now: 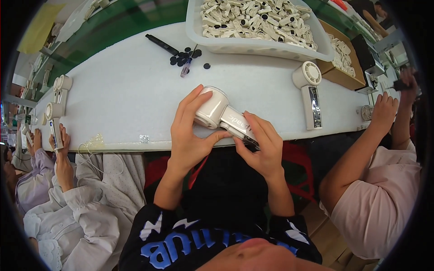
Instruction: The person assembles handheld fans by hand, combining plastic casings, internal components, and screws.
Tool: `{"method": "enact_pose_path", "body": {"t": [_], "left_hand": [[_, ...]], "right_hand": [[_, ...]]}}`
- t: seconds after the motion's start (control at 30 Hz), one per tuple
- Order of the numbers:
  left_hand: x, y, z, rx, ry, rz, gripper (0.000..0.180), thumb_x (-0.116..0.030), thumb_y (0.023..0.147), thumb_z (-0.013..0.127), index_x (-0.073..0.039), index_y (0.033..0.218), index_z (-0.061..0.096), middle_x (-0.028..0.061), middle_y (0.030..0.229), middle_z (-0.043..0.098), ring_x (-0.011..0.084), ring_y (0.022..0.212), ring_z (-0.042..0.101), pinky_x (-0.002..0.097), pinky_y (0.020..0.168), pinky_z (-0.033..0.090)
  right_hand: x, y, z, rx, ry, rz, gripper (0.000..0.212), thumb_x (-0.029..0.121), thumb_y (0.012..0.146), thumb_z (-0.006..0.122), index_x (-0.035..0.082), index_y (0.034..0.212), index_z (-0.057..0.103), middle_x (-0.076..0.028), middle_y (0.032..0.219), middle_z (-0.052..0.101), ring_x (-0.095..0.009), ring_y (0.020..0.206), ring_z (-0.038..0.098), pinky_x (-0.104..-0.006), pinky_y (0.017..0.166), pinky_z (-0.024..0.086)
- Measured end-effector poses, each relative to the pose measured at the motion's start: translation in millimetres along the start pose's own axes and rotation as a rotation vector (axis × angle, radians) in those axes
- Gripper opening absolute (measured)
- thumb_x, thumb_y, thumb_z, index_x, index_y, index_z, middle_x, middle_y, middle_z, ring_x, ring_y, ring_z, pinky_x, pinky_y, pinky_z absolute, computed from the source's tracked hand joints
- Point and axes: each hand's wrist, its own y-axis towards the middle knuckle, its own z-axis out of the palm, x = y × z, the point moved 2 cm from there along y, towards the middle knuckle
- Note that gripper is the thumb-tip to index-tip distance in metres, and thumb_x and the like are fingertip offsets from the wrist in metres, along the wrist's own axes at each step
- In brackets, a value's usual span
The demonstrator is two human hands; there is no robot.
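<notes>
Over the table's front edge I hold a white handheld fan [214,108] with both hands. Its round head sits in my left hand [187,128], fingers over the top and thumb below near the neck. My right hand [264,147] grips the handle, thumb on the near side and fingers on the far side. Part of the handle's end and its dark side are covered by the right hand. Another white fan [312,106] lies on the table to the right, its round grille toward the far side and its dark panel facing up.
Beyond, a translucent bin [262,47] holds many small white parts; a cardboard box [348,74] of similar parts adjoins it. Black discs [183,58], a clear-handled screwdriver [186,67] and a black pen-like tool [161,44] lie on the white table [122,90]. Co-workers sit on both sides.
</notes>
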Motion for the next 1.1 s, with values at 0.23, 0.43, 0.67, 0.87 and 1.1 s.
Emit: {"method": "enact_pose_path", "body": {"t": [0.23,0.43,0.67,0.87,1.1], "left_hand": [[-1,4,-3,0.061,0.023,-0.025,0.087,-0.003,0.059,0.090,-0.002,0.136,0.048,0.0177,0.146,0.042,0.0284,0.129,0.050,0.0398,0.106,0.046],[4,3,1,0.005,-0.089,-0.032,0.084,-0.006,0.060,0.090,-0.004,0.134,0.050,0.0182,0.143,0.045,0.0299,0.126,0.052,0.0393,0.100,0.049],[-9,0,10,-0.169,-0.346,-0.128,0.099,-0.008,0.065,0.089,-0.008,0.147,0.034,0.0180,0.144,0.042,0.0307,0.124,0.052,0.0391,0.099,0.048],[-6,0,-76,-0.541,-0.202,-0.184,0.094,0.001,0.070,0.078,-0.007,0.149,0.027,0.0132,0.133,0.046,0.0239,0.115,0.052,0.0357,0.097,0.047],[37,27,-210,-0.408,0.670,-0.370,0.083,-0.012,0.073,0.078,-0.001,0.144,0.036,0.0228,0.124,0.055,0.0326,0.111,0.057,0.0393,0.096,0.045]], "right_hand": [[0,1,2,-0.024,0.019,0.016,0.054,0.002,0.071,0.078,-0.005,0.122,0.061,-0.021,0.115,0.066,-0.031,0.101,0.066,-0.0356,0.086,0.053],[1,2,-1,-0.039,0.070,0.072,0.052,0.003,0.074,0.077,-0.006,0.122,0.061,-0.021,0.117,0.065,-0.031,0.101,0.066,-0.0357,0.086,0.053],[14,2,17,-0.184,0.223,0.266,0.046,0.005,0.077,0.074,-0.005,0.121,0.062,-0.021,0.117,0.065,-0.033,0.103,0.065,-0.0372,0.090,0.052],[42,14,-3,-0.074,0.316,0.056,0.042,0.009,0.079,0.074,-0.003,0.119,0.064,-0.021,0.120,0.064,-0.037,0.115,0.059,-0.0422,0.100,0.044],[-54,22,-97,-0.478,-0.624,0.318,0.037,0.014,0.074,0.079,-0.005,0.104,0.067,-0.019,0.099,0.067,-0.035,0.093,0.064,-0.0424,0.086,0.049]]}}
